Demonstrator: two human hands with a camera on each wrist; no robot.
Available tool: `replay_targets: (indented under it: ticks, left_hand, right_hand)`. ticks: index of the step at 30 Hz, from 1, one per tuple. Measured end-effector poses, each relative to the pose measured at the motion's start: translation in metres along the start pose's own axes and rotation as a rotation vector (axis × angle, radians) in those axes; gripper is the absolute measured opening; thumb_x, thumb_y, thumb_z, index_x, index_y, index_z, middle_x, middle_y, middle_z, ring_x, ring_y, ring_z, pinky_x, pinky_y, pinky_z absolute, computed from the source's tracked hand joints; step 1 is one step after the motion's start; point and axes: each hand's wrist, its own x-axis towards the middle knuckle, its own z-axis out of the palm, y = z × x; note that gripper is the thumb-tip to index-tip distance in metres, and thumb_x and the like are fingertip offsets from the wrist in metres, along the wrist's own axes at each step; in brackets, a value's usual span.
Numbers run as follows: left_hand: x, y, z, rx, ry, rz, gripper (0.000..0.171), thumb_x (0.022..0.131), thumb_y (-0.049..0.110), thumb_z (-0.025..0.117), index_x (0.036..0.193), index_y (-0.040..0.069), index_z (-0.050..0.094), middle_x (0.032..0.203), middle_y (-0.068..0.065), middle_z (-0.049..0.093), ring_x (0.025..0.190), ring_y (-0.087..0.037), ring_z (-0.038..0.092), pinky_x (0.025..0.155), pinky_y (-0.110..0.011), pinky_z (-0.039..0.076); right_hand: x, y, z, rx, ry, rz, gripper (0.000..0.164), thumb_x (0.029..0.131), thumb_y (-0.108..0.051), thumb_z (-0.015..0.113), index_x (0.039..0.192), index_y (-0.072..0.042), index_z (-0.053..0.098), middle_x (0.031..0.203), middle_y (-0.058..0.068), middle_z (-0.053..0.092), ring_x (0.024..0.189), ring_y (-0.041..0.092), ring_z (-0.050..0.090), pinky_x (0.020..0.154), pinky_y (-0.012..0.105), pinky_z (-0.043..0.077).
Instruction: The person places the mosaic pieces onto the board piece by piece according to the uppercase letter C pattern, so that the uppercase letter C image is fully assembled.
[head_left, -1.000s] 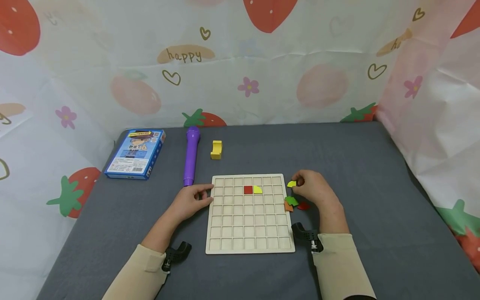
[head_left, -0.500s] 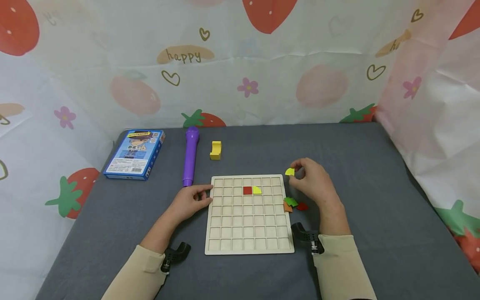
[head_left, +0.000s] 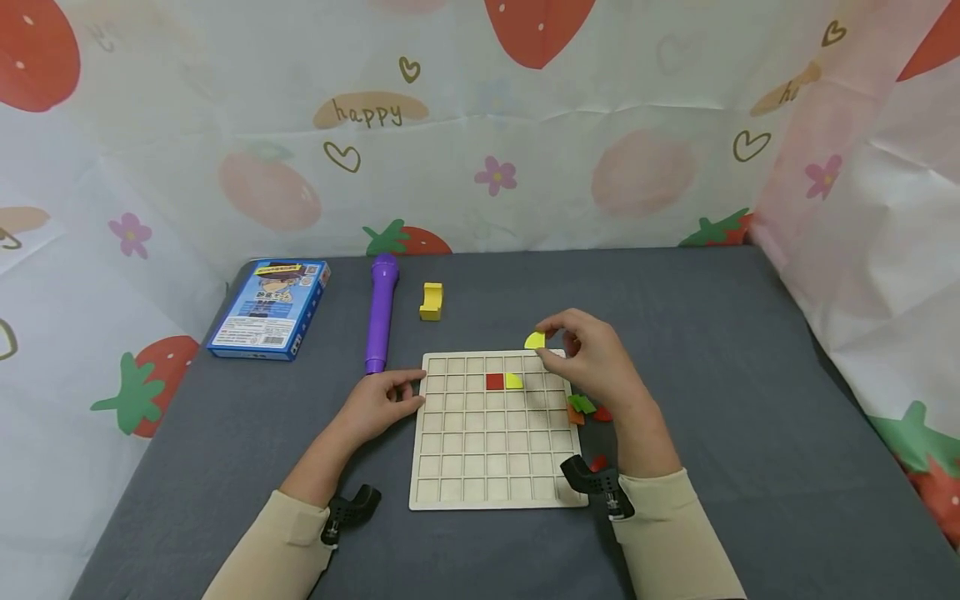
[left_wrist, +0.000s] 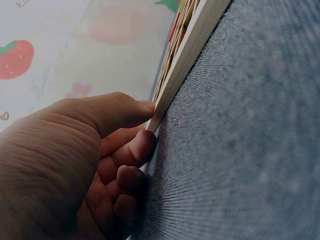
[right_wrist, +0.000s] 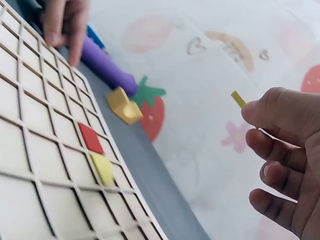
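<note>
My right hand (head_left: 592,354) pinches a small yellow quarter-round tile (head_left: 535,340) between thumb and fingers, raised over the far right part of the grid board (head_left: 476,467). In the right wrist view that yellow tile (right_wrist: 238,99) shows edge-on at the fingertips. The pale wooden board bears a red square tile (head_left: 495,382) with a yellow quarter-round tile (head_left: 513,382) in the cell beside it. My left hand (head_left: 382,404) touches the board's left edge, thumb and index fingertip set apart along it; in the left wrist view its fingertips meet the board's side (left_wrist: 175,80).
Green (head_left: 581,404), orange (head_left: 575,416) and red (head_left: 602,413) pieces lie at the board's right edge, another red piece (head_left: 598,462) nearer. Behind the board are a purple microphone-shaped stick (head_left: 381,317), a yellow block (head_left: 431,302) and a blue box (head_left: 270,308).
My right hand has moved away and then left with the yellow tile, from beside the board to over its far edge. The left hand stays where it was.
</note>
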Motion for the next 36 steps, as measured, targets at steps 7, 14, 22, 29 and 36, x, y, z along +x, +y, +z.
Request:
replay_targets:
  ticks: [7,14,22,29,36]
  left_hand:
    - [0.000,0.000,0.000,0.000,-0.001,-0.008,0.039,0.094,0.015,0.075,0.131,0.002,0.070,0.077,0.003,0.060,0.061,-0.015,0.049,0.059,-0.030,0.040]
    - [0.001,0.002,0.001,0.003,-0.002,-0.013,0.040,0.094,0.015,0.075,0.131,0.003,0.070,0.077,0.003,0.060,0.062,-0.016,0.049,0.059,-0.030,0.040]
    - [0.000,0.001,0.000,0.005,-0.001,-0.015,0.039,0.094,0.015,0.075,0.131,0.003,0.070,0.077,0.003,0.060,0.061,-0.015,0.049,0.059,-0.030,0.040]
    - [0.000,0.000,-0.001,0.004,-0.004,-0.019,0.039,0.094,0.016,0.075,0.131,0.003,0.070,0.077,0.003,0.060,0.062,-0.016,0.049,0.058,-0.030,0.039]
    - [0.000,0.001,0.000,0.001,-0.003,-0.023,0.039,0.094,0.015,0.075,0.130,0.002,0.070,0.077,0.002,0.060,0.062,-0.016,0.049,0.058,-0.030,0.040]
  right_hand:
    - [0.005,-0.008,0.023,0.000,-0.050,-0.075,0.025,0.091,-0.007,0.077,0.115,-0.010,0.073,0.098,0.000,0.061,0.066,0.019,0.041,0.061,0.035,0.036]
    - [0.008,-0.008,0.046,-0.105,-0.100,-0.083,0.023,0.092,-0.014,0.076,0.114,-0.015,0.073,0.108,0.000,0.066,0.070,0.015,0.045,0.061,0.034,0.039]
    - [0.013,-0.005,0.076,-0.232,-0.204,0.008,0.022,0.093,-0.019,0.076,0.114,-0.013,0.073,0.109,-0.001,0.063,0.090,0.019,0.063,0.076,0.035,0.051]
    - [0.012,-0.002,0.097,-0.339,-0.237,-0.004,0.022,0.096,-0.021,0.074,0.116,-0.011,0.073,0.113,0.005,0.056,0.084,0.018,0.061,0.072,0.034,0.052]
    - [0.012,0.004,0.104,-0.445,-0.211,-0.059,0.023,0.099,-0.018,0.070,0.120,-0.010,0.074,0.112,0.007,0.055,0.080,0.015,0.057,0.070,0.031,0.049]
